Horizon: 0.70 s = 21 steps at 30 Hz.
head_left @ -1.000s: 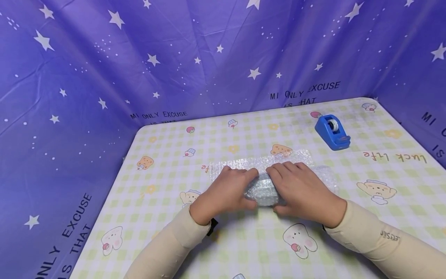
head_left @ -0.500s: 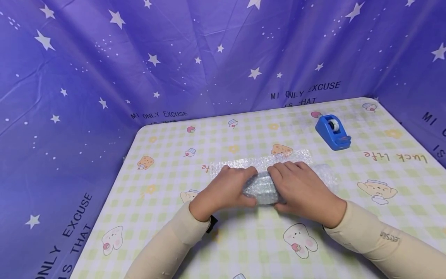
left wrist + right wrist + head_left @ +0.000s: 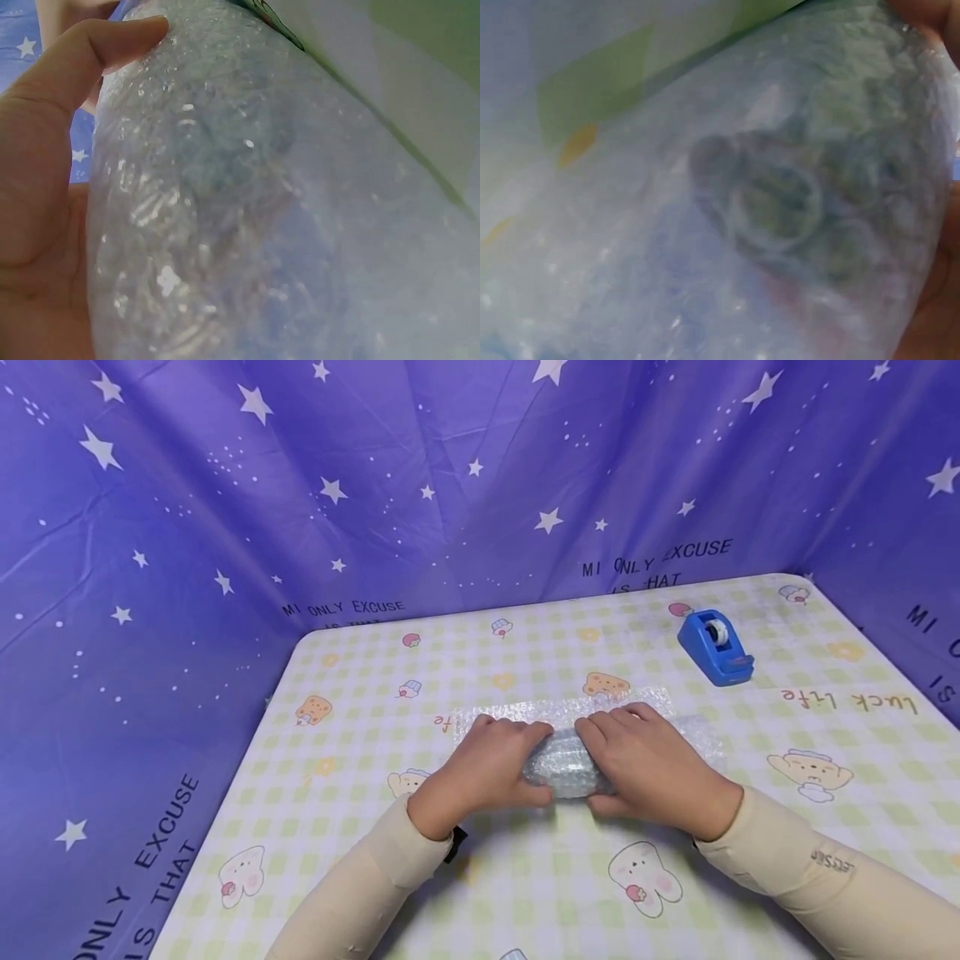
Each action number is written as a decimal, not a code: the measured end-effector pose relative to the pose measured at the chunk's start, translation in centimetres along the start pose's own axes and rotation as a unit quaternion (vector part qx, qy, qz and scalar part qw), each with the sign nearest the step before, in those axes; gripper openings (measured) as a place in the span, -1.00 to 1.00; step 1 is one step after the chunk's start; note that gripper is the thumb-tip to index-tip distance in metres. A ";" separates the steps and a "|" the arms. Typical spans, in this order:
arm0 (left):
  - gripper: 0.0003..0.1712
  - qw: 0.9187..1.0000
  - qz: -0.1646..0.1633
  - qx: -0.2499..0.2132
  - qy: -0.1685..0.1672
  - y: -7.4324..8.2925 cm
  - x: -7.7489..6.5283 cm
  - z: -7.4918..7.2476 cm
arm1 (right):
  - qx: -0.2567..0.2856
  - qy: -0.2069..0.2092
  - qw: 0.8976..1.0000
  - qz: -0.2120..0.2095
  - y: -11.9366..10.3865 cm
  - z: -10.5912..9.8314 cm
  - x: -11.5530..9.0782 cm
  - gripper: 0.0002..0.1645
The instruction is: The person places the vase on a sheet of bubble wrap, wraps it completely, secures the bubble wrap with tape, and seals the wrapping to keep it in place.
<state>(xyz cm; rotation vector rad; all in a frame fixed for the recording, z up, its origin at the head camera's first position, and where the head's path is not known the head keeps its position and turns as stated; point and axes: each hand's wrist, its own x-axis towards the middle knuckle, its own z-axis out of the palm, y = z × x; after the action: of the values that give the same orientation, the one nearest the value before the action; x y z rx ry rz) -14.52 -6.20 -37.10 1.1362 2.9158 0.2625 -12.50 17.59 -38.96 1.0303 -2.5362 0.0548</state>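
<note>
A roll of clear bubble wrap point(image 3: 568, 762) lies across the middle of the table, wound around something greyish that shows only dimly through the layers. My left hand point(image 3: 495, 764) grips the roll's left part, thumb on the near side and fingers over the far side. On the right part, my right hand point(image 3: 648, 768) holds it the same way. A flat flap of the wrap stretches out beyond the fingers. In the left wrist view the thumb presses on the bubble wrap point(image 3: 225, 187). Through the wrap point(image 3: 652, 277) in the right wrist view, a blurred round shape shows.
A blue tape dispenser point(image 3: 716, 647) with a roll of tape stands at the back right of the table. The table point(image 3: 360, 877) wears a green-and-white checked cover with cartoon prints. Purple star-patterned curtains point(image 3: 450, 468) hang along the back and sides.
Both hands keep their grip on the bubble wrap roll in almost the same place. The roll seems turned slightly away from me, with its near edge a little farther back.
</note>
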 end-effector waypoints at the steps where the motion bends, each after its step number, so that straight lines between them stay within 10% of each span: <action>1: -0.20 1.000 -0.001 0.009 0.001 0.1 0.0 0.0 | 0.003 -0.001 1.000 -0.002 0.1 0.0 0.0 -0.07; 21: 0.15 0.981 -0.009 0.188 0.052 2.2 -0.3 1.1 | 0.020 -0.002 1.000 -0.010 0.6 0.4 0.1 -0.01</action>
<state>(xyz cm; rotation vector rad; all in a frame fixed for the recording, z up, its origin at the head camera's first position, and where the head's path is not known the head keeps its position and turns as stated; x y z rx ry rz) -12.75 -4.65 -37.89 1.1624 3.1546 -0.2495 -13.13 17.94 -39.21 1.0732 -2.5380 0.0984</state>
